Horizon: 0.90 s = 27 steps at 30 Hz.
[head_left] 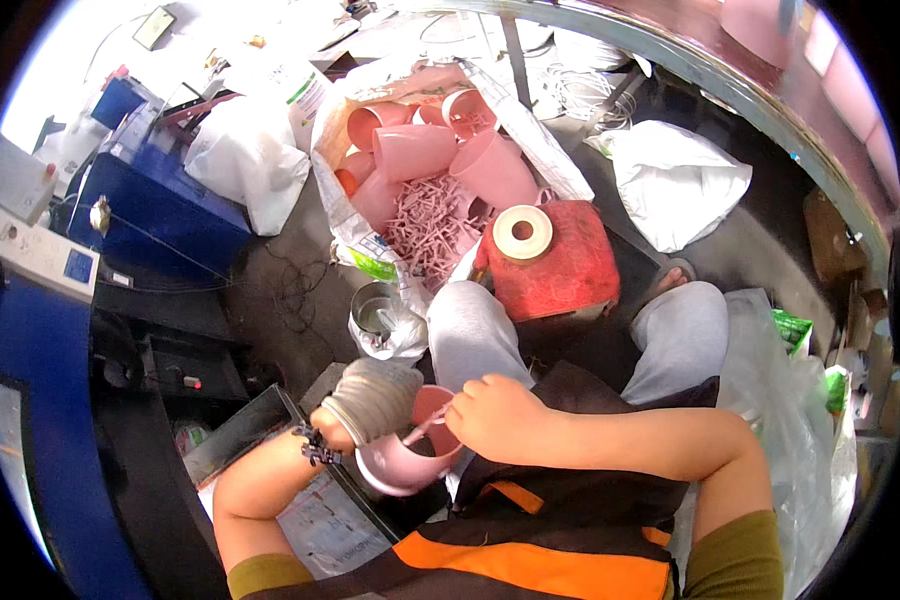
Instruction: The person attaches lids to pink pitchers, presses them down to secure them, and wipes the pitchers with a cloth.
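A pink plastic pot (400, 472) is tilted in front of my lap, its opening facing up and toward the right. My left hand (375, 400), in a grey knit glove, is closed on its far left side; the fingertips are partly hidden. Bare and closed, my right hand (500, 418) pinches a thin pink plastic strip (426, 430) at the pot's opening. Beyond my knees stands a big white sack (565, 165) with its mouth wide. Several pink pots (415, 150) lie inside it on a heap of pink strips (432, 228).
Beside the sack is a red jug-like container (560, 285) with a cream ring (522, 232) on top. A metal tin (373, 308) stands by my left knee. A blue machine (155, 205) is at left, a white bag (675, 185) at right. A metal-edged shelf (690, 65) crosses the upper right.
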Available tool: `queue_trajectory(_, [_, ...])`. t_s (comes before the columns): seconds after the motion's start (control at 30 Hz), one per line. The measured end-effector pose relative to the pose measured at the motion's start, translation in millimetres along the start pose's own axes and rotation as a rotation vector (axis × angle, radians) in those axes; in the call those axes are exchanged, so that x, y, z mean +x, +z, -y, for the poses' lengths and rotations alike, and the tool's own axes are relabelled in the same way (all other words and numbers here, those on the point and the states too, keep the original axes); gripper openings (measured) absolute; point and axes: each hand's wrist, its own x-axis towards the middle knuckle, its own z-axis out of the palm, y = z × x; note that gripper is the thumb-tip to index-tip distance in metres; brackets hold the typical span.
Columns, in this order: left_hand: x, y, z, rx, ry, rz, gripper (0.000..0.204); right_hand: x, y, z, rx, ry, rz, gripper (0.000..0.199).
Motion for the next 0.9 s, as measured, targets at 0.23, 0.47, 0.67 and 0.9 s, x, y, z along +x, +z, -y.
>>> queue_trajectory(0.23, [19,22,-12,-0.007,0.09,0.015,0.021,3,37,5,0.239,0.098,0.228,0.011])
queue_trajectory(0.47, [-87,74,160,-0.456,-0.402,-0.307,0.023,24,-86,-31,0.314,0.301,-0.685,0.024])
queue_trajectory(0.67, [-43,-90,20,-0.432,0.022,-0.377,0.023,-29,-103,-115,0.089,0.817,-0.618,0.04])
queue_trajectory(0.9, [70,-88,-84,-0.498,0.494,-0.124,0.023,-292,-172,-88,0.711,1.446,-0.202,0.039])
